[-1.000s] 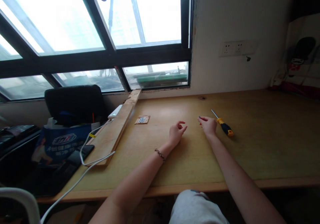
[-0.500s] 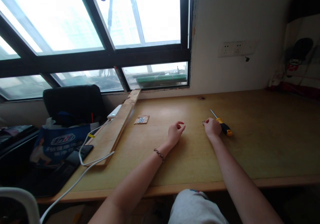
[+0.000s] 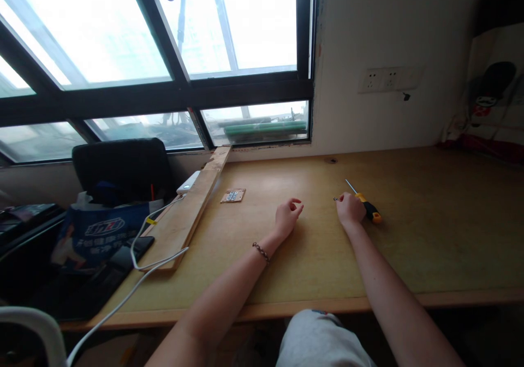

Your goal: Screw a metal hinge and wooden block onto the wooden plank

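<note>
My left hand (image 3: 287, 216) rests on the table with curled fingers; thumb and index finger stand apart with nothing between them. To its right, my right hand (image 3: 351, 209) is closed in a pinch, holding a small dark metal piece (image 3: 335, 199) that is too small to name. Just beyond my right hand lies a screwdriver (image 3: 370, 210) with a yellow and black handle, its shaft pointing towards the wall. A small wooden plate with metal hinge-like parts (image 3: 233, 195) lies flat, farther off to the left of my hands.
A long wooden board (image 3: 180, 230) lies along the left of the table (image 3: 434, 230), beside a white power strip (image 3: 189, 184) and a white cable (image 3: 164, 262). A black chair (image 3: 120, 162) and a blue bag (image 3: 102, 230) stand left. Wall sockets (image 3: 380, 80) sit above the table.
My right hand has shifted very slightly to the right with the small piece still pinched. My left hand keeps its place and shape.
</note>
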The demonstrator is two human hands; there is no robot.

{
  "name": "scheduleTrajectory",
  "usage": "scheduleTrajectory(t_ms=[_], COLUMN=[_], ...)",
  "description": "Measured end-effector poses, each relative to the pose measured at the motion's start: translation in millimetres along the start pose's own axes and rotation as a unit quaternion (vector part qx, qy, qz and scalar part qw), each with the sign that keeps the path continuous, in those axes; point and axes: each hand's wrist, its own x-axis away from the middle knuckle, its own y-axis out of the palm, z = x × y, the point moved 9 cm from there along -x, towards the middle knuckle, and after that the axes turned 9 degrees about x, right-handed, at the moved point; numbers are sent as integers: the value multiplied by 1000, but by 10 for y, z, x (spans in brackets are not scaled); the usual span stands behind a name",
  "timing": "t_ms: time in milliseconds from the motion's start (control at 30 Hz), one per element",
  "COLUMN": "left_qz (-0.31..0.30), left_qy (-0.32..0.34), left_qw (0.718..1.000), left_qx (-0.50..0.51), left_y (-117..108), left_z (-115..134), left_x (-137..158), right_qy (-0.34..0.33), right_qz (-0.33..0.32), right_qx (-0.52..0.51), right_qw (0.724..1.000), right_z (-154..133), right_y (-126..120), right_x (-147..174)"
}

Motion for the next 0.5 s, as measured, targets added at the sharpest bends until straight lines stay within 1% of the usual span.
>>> scheduleTrajectory(t_ms=[500], left_qz=[35], left_qy=[2], left_qw=[999], left_qx=[-27], left_y=[-165], left_z=[-65], left_x=[-70], right_qy=[-8], right_qz=[42], right_qx=[27], right_qw=[999], right_z=[49], right_y=[-43], right_x=[-24])
